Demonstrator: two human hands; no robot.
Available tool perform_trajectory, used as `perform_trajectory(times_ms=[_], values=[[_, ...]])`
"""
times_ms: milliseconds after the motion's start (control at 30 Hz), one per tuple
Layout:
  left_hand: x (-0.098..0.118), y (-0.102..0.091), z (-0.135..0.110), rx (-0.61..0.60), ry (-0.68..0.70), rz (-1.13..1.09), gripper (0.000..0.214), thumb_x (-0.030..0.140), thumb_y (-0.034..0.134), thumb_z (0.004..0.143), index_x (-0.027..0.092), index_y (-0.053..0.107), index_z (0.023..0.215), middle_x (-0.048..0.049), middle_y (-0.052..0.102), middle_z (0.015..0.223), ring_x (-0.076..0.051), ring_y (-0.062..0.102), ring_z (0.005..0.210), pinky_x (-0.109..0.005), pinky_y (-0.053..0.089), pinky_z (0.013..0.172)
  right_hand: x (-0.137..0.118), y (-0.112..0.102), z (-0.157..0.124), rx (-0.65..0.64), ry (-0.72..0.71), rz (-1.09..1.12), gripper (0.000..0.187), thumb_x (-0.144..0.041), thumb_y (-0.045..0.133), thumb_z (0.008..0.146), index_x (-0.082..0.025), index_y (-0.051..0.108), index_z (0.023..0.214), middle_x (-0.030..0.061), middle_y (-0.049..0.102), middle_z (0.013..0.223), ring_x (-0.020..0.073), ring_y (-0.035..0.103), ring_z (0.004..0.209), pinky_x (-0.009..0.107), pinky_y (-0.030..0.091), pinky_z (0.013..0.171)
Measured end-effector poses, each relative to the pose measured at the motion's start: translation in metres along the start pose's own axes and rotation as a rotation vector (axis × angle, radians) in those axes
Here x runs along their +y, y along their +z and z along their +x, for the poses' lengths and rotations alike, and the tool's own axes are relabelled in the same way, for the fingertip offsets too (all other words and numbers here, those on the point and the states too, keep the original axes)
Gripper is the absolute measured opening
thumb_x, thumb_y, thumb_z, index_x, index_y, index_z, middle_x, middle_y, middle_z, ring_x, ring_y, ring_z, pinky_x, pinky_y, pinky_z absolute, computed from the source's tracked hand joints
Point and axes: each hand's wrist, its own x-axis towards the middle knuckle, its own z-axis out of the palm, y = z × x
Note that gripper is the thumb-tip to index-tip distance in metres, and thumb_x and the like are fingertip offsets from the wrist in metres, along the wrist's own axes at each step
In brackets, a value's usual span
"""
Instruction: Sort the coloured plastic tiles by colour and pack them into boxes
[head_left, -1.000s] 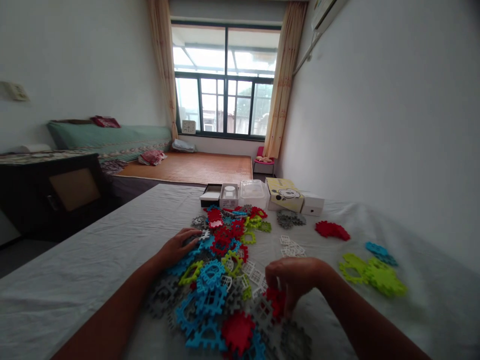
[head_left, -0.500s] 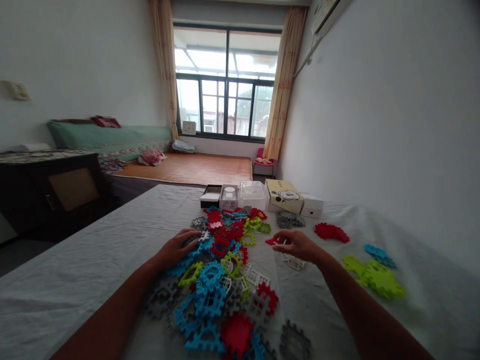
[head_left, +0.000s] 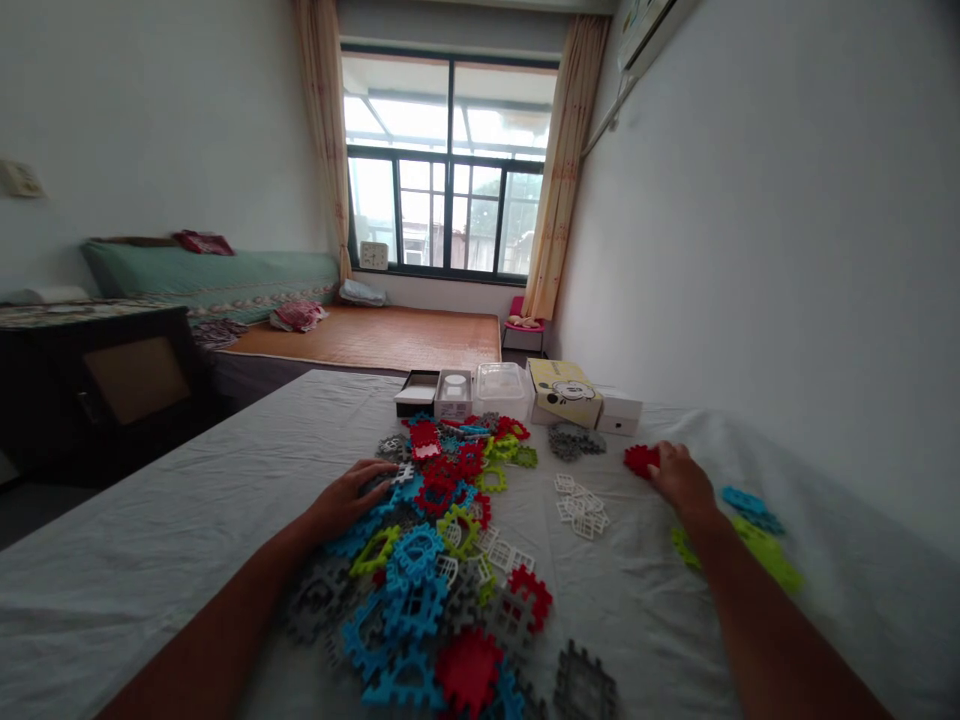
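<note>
Beside the mixed heap of interlocking plastic building pieces (head_left: 415, 560), my left hand (head_left: 347, 500) lies with its fingers stretched over the left edge. Its fingertips are by a small white piece (head_left: 405, 473) and some blue pieces (head_left: 360, 537). On the right, my right hand (head_left: 682, 482) has its fingers closed at a small group of red building pieces (head_left: 639, 459). The piece in its grip is partly covered by the fingers and blends with the other red ones. Under my right forearm, a group of lime-green pieces (head_left: 772, 555) is partly hidden.
White window-frame pieces (head_left: 583, 506) and grey pieces (head_left: 576, 441) lie in separate groups. Blue pieces (head_left: 752, 508) lie far right. Along the back stand a black box (head_left: 417, 394), a clear plastic container (head_left: 501, 390), a yellow box (head_left: 562, 393) and a white box (head_left: 621, 415).
My right hand has moved right with a red piece, from above the white pieces to the red group. My left hand has stayed at the heap's edge.
</note>
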Motion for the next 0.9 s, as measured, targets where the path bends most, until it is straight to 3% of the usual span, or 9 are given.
perform_trajectory(times_ms=[100,233,300,367,467,533,600,733,900], values=[[0.001,0.000,0.000,-0.001,0.000,0.004,0.045,0.051,0.045,0.086,0.024,0.063,0.117,-0.0065,0.060,0.120,-0.024,0.054,0.114,-0.036,0.042,0.101,-0.010,-0.001,-0.005,-0.079,-0.106,0.041,0.019,-0.024,0.049,0.083,-0.016,0.063,0.093,0.0132,0.064,0.095,0.0246,0.062,0.090,0.031,0.043,0.074],[0.004,-0.001,-0.001,0.004,-0.008,0.000,0.044,0.051,0.046,0.086,0.024,0.064,0.116,-0.0066,0.061,0.118,-0.024,0.056,0.113,-0.036,0.043,0.100,-0.017,-0.003,-0.009,-0.074,-0.114,0.070,0.029,-0.015,0.048,0.080,-0.011,0.062,0.106,0.0183,0.061,0.110,0.0272,0.058,0.104,0.034,0.041,0.085],[0.005,-0.002,-0.001,0.004,-0.014,-0.001,0.044,0.051,0.046,0.085,0.024,0.064,0.116,-0.0067,0.061,0.118,-0.024,0.056,0.112,-0.036,0.043,0.100,-0.026,-0.011,-0.010,-0.069,-0.131,0.089,0.032,-0.012,0.047,0.080,-0.010,0.061,0.109,0.0190,0.060,0.114,0.0264,0.056,0.107,0.035,0.040,0.089],[0.005,-0.002,-0.001,0.004,-0.015,0.000,0.045,0.051,0.046,0.085,0.024,0.064,0.116,-0.0067,0.061,0.118,-0.024,0.056,0.112,-0.036,0.043,0.100,-0.047,-0.027,-0.015,-0.131,-0.231,0.173,0.028,-0.015,0.048,0.083,-0.013,0.062,0.107,0.0136,0.064,0.109,0.0212,0.060,0.100,0.031,0.043,0.087],[0.004,-0.001,-0.001,0.002,-0.016,0.007,0.045,0.052,0.046,0.085,0.024,0.064,0.116,-0.0067,0.061,0.118,-0.025,0.056,0.113,-0.036,0.043,0.100,-0.092,-0.060,-0.037,-0.515,-0.621,0.500,0.025,-0.030,0.058,0.083,-0.020,0.063,0.106,0.0035,0.066,0.099,0.0147,0.063,0.086,0.024,0.048,0.076],[0.005,-0.001,-0.001,0.001,-0.015,0.011,0.045,0.052,0.046,0.085,0.024,0.064,0.116,-0.0069,0.061,0.118,-0.025,0.056,0.113,-0.035,0.043,0.100,-0.123,-0.078,-0.060,-0.809,-0.897,0.678,0.041,-0.036,0.070,0.073,-0.023,0.061,0.111,0.0024,0.063,0.105,0.0142,0.062,0.087,0.023,0.050,0.070],[0.006,-0.001,-0.001,-0.002,-0.012,0.013,0.045,0.051,0.045,0.086,0.023,0.064,0.116,-0.0072,0.061,0.118,-0.025,0.055,0.113,-0.035,0.043,0.100,-0.146,-0.087,-0.082,-0.935,-1.076,0.708,0.055,-0.037,0.077,0.064,-0.025,0.060,0.114,0.0033,0.058,0.114,0.0131,0.061,0.086,0.021,0.050,0.069],[0.008,-0.002,-0.001,-0.005,-0.004,0.017,0.044,0.049,0.044,0.086,0.022,0.064,0.116,-0.0078,0.061,0.119,-0.025,0.056,0.113,-0.035,0.043,0.100,-0.165,-0.080,-0.103,-0.818,-1.201,0.586,0.056,-0.034,0.083,0.055,-0.021,0.062,0.106,0.0043,0.056,0.110,0.0112,0.059,0.079,0.021,0.047,0.070],[0.009,-0.003,-0.001,0.001,-0.005,0.022,0.043,0.047,0.045,0.086,0.022,0.064,0.115,-0.0073,0.061,0.117,-0.024,0.057,0.111,-0.035,0.044,0.099,-0.164,-0.085,-0.105,-0.601,-1.121,0.499,0.051,-0.025,0.079,0.057,-0.020,0.059,0.104,0.0020,0.061,0.094,0.0144,0.056,0.077,0.023,0.045,0.068]])
